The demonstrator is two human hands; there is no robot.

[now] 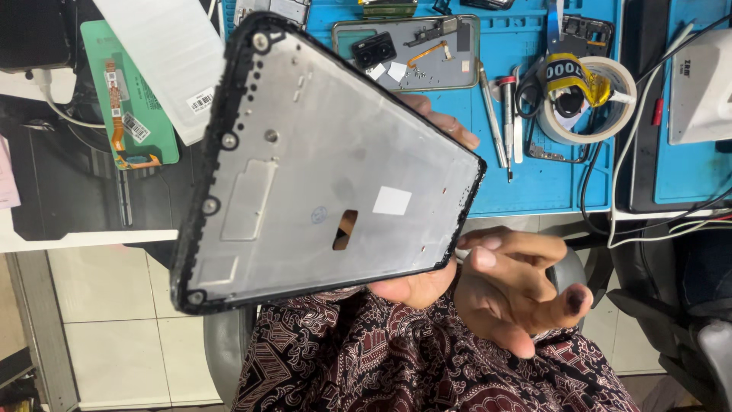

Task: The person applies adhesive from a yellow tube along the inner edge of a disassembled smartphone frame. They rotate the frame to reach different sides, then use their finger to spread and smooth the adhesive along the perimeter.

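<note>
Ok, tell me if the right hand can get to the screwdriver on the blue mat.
Probably yes: the right hand is empty and sits apart from the phone frame, and nothing lies between it and the screwdriver.

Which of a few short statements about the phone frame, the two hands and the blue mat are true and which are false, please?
1. One hand holds the metal phone frame up near the camera. True.
2. The other hand grips a screwdriver. False: it is empty, fingers loosely curled beside the frame.
3. A small white square sticker sits on the frame's metal face. True.
4. The roll of tape lies on the floor tiles. False: it rests on the blue mat.
5. The frame's face has no opening. False: a small slot shows through it.
</note>
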